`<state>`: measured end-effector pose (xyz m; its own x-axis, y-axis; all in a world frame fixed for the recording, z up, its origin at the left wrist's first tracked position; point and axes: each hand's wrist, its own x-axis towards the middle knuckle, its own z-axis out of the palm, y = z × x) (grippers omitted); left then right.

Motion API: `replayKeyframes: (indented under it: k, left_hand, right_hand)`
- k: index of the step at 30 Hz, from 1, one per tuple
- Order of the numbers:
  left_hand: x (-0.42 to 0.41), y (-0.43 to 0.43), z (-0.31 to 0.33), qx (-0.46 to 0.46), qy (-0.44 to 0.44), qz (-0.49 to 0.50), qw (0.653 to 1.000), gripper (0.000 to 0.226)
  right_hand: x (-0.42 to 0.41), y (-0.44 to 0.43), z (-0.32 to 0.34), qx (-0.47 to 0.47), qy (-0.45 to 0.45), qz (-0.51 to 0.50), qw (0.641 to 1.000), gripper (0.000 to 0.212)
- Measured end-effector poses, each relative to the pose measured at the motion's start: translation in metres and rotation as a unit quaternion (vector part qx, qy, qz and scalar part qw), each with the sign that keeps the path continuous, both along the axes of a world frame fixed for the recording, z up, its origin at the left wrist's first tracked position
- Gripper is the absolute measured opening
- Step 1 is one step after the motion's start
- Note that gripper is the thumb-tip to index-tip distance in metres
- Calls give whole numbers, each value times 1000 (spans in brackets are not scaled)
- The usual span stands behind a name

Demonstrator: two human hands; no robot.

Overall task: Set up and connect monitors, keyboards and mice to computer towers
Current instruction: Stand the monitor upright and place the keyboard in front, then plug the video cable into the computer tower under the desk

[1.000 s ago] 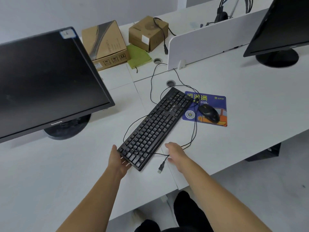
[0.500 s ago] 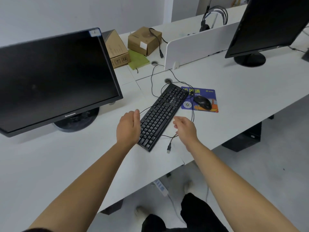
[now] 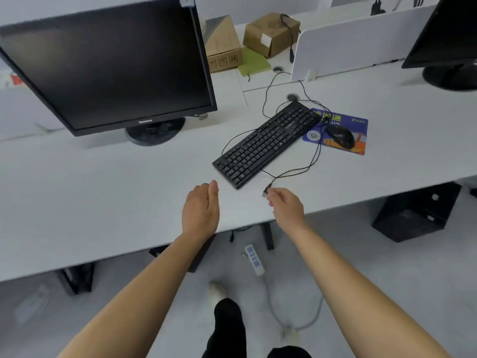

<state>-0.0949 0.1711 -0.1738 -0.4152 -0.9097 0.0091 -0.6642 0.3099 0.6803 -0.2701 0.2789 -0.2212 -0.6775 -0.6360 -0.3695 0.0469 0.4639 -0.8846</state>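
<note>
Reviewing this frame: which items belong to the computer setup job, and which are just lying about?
Job: black flat-screen monitor; black corded keyboard; black corded mouse; USB plug pinched by the right hand; black computer tower under the white desk.
Lying about: large brown cardboard box; small brown cardboard box; green notebook; white power strip.
</note>
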Motion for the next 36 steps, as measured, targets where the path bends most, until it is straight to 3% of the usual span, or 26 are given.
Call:
replayKeyframes:
  k: [4,9,13,19,27,31,36]
  left_hand:
    - [7,50,-39,40,-32,9,999,55]
    - [30,85,-84,26,-88,-27,995,54]
    - [42,94,-132,48,-83,-26,995,49]
    - [71,91,-250,71,-70,-30,995,46]
    - [107,42,-397,6,-74,-44,996,45]
    - [107,7,-454,-26,-41,-37,998,60]
    - [94,-42,-526,-91,8,-21,996,62]
  right_hand:
    - [11,38,-51,12,-13,2,1000,17]
    - [41,78,-93,24,-48,-14,998,15]
    - [60,96,-129,41,-63,-32,997,13]
    - [106,102,-255,74,-64,-72,993,14]
    - [162,51,-401,63,-68,-19,995,12]
    - [142,1,-454,19,-30,12,999,14]
    - [112,-66,-520,-36,20,26,999,18]
